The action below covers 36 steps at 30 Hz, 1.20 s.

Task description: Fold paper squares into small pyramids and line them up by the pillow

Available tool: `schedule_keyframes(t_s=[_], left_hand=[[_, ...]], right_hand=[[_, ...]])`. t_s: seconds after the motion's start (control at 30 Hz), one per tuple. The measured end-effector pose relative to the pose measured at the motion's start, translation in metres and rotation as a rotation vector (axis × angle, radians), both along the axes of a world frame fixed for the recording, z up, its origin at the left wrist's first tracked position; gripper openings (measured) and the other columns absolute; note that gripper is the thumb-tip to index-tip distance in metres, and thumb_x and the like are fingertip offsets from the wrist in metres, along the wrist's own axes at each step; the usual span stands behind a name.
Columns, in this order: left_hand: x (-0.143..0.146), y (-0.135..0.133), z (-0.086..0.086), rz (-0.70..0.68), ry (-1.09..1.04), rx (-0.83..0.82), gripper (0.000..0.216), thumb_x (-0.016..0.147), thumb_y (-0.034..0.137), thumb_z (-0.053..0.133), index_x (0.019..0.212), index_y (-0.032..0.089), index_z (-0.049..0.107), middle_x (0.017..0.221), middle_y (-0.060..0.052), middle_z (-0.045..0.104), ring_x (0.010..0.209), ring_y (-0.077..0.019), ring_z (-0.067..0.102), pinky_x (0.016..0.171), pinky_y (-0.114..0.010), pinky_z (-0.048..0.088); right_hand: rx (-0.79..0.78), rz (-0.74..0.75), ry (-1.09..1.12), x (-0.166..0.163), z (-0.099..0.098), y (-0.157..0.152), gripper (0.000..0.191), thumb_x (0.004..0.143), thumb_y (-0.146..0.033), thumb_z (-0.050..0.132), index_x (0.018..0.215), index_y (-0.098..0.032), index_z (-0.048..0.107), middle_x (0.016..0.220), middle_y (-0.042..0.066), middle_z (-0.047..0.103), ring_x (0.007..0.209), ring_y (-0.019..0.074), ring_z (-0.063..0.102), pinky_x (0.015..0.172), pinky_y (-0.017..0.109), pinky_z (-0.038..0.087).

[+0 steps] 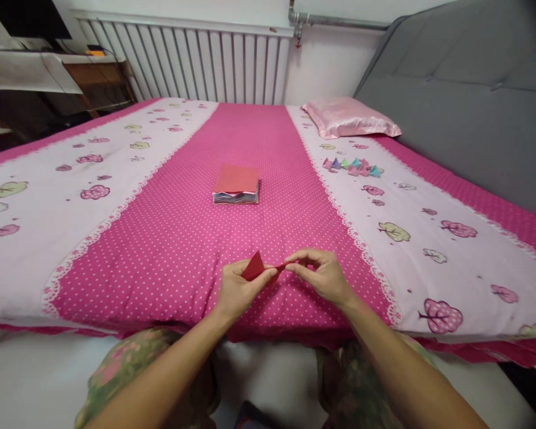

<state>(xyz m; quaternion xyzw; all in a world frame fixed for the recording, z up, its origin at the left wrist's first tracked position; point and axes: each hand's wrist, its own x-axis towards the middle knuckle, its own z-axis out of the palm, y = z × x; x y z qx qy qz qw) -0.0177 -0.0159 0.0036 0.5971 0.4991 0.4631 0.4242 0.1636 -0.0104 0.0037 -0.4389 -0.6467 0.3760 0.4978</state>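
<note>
A small folded piece of red paper is held between both hands just above the near edge of the pink dotted bed. My left hand pinches its left part with thumb and fingers. My right hand pinches a thin red tip at its right end. A stack of square papers with a red sheet on top lies on the bed beyond my hands. A row of several small folded paper figures, pink, blue and green, sits farther right.
A pink satin pillow lies at the bed's far right by the grey padded headboard. A white radiator lines the back wall. A wooden desk stands at the far left. My knees show below the bed edge.
</note>
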Motion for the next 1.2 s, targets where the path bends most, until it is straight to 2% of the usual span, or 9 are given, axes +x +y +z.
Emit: schedule_keyframes(t_s=[0.23, 0.4, 0.5, 0.67, 0.73, 0.83, 0.9, 1.07, 1.2], left_hand=[[0.0, -0.001, 0.001, -0.042, 0.025, 0.004, 0.019, 0.068, 0.032, 0.069, 0.066, 0.013, 0.07, 0.06, -0.004, 0.065, 0.053, -0.0123, 0.057, 0.05, -0.022, 0.042], [0.001, -0.001, 0.001, -0.037, 0.086, 0.113, 0.016, 0.07, 0.029, 0.067, 0.066, 0.013, 0.068, 0.06, -0.003, 0.064, 0.053, -0.0124, 0.057, 0.051, -0.023, 0.044], [-0.002, 0.001, 0.0, 0.025, 0.142, 0.306, 0.011, 0.071, 0.026, 0.067, 0.066, 0.015, 0.065, 0.061, -0.001, 0.064, 0.054, -0.0113, 0.056, 0.052, -0.022, 0.044], [-0.01, -0.001, -0.004, 0.0, 0.352, 0.865, 0.005, 0.073, 0.02, 0.065, 0.077, 0.017, 0.065, 0.07, -0.005, 0.067, 0.063, -0.0145, 0.059, 0.06, -0.026, 0.046], [-0.012, -0.002, -0.007, -0.033, 0.464, 1.051, 0.01, 0.076, 0.013, 0.059, 0.083, 0.017, 0.065, 0.074, -0.007, 0.068, 0.068, -0.0161, 0.06, 0.062, -0.028, 0.046], [-0.012, -0.004, -0.012, -0.042, 0.61, 1.21, 0.019, 0.077, 0.006, 0.055, 0.088, 0.019, 0.065, 0.078, -0.006, 0.069, 0.075, -0.0174, 0.061, 0.067, -0.029, 0.047], [-0.01, -0.004, -0.015, -0.039, 0.656, 1.222, 0.021, 0.077, 0.007, 0.057, 0.089, 0.021, 0.065, 0.08, -0.004, 0.069, 0.077, -0.0176, 0.062, 0.071, -0.03, 0.046], [-0.007, -0.002, -0.017, -0.113, 0.652, 1.065, 0.03, 0.078, 0.011, 0.056, 0.103, 0.025, 0.062, 0.093, -0.005, 0.066, 0.09, -0.0187, 0.06, 0.081, -0.034, 0.045], [-0.005, -0.006, -0.011, -0.194, 0.588, 0.973, 0.041, 0.07, 0.018, 0.059, 0.111, 0.019, 0.057, 0.103, -0.009, 0.061, 0.098, -0.0226, 0.056, 0.087, -0.04, 0.044]], right_hand=[[0.036, 0.043, -0.085, 0.004, 0.004, -0.001, 0.011, 0.076, -0.028, 0.065, 0.074, -0.019, 0.069, 0.066, 0.001, 0.066, 0.059, 0.012, 0.055, 0.055, 0.024, 0.043], [-0.023, 0.035, -0.029, 0.005, 0.002, 0.001, 0.013, 0.075, -0.032, 0.066, 0.073, -0.02, 0.069, 0.066, 0.002, 0.065, 0.059, 0.0131, 0.056, 0.056, 0.026, 0.044], [-0.106, -0.02, 0.061, 0.003, -0.002, 0.003, 0.017, 0.072, -0.035, 0.068, 0.076, -0.018, 0.068, 0.065, 0.002, 0.065, 0.054, 0.0117, 0.054, 0.052, 0.025, 0.043], [-0.404, 0.081, 0.362, -0.009, -0.005, -0.001, 0.041, 0.067, -0.037, 0.073, 0.1, -0.019, 0.058, 0.07, 0.0, 0.066, 0.056, 0.0107, 0.059, 0.055, 0.023, 0.046], [-0.483, 0.145, 0.442, -0.014, -0.005, -0.004, 0.033, 0.068, -0.039, 0.071, 0.091, -0.017, 0.06, 0.069, 0.001, 0.066, 0.058, 0.0105, 0.059, 0.058, 0.023, 0.046], [-0.508, 0.181, 0.448, -0.019, -0.006, -0.008, 0.025, 0.067, -0.037, 0.073, 0.074, -0.016, 0.062, 0.066, 0.0, 0.063, 0.058, 0.0096, 0.058, 0.058, 0.023, 0.045], [-0.476, 0.16, 0.418, -0.018, -0.006, -0.008, 0.023, 0.066, -0.036, 0.073, 0.071, -0.016, 0.063, 0.065, -0.001, 0.062, 0.057, 0.0092, 0.056, 0.057, 0.022, 0.045], [-0.369, 0.085, 0.327, -0.011, -0.005, -0.003, 0.024, 0.069, -0.039, 0.07, 0.072, -0.016, 0.063, 0.064, 0.0, 0.061, 0.056, 0.0103, 0.054, 0.054, 0.023, 0.044], [-0.277, 0.027, 0.26, -0.003, -0.003, 0.001, 0.022, 0.071, -0.038, 0.067, 0.073, -0.017, 0.062, 0.066, 0.0, 0.061, 0.058, 0.011, 0.054, 0.055, 0.024, 0.044]])
